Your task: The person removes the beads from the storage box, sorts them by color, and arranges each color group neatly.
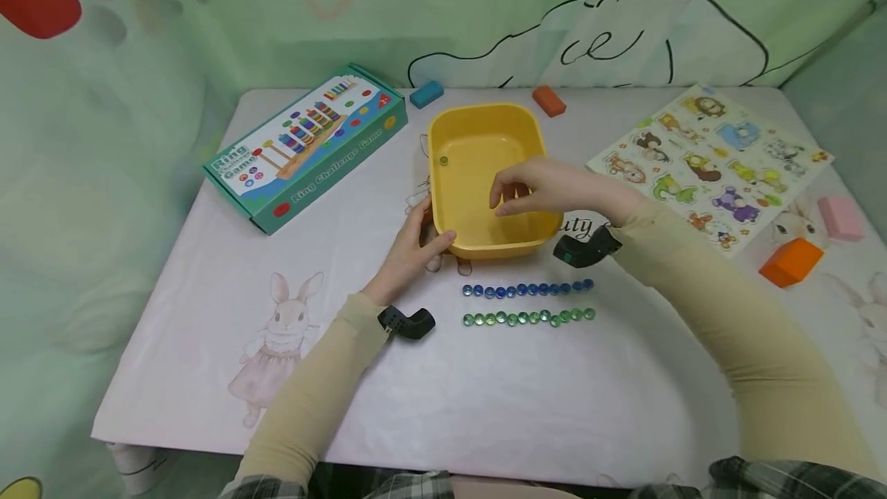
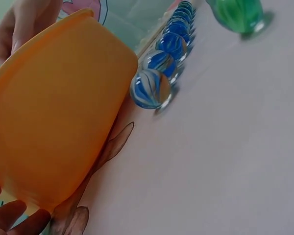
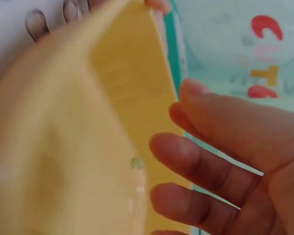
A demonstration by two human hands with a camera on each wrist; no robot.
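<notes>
One yellow tub (image 1: 485, 237) sits on the bench (image 1: 485, 391) with a single green marble (image 1: 443, 161) inside it. In front of it run two rows of glass marbles: a blue row (image 1: 527, 289) of roughly a dozen and a green row (image 1: 528, 317) of roughly a dozen, the exact tallies too fine to fix. One boxed ring game (image 1: 308, 146) lies at the left, one animal sticker sheet (image 1: 710, 164) at the right. Four loose blocks dot the surface: one blue block (image 1: 426, 94), one red-orange block (image 1: 549, 101), one pink block (image 1: 841, 217) and one orange block (image 1: 791, 262). Two hands, the left hand (image 1: 414, 249) and the right hand (image 1: 547, 187), are in frame.
</notes>
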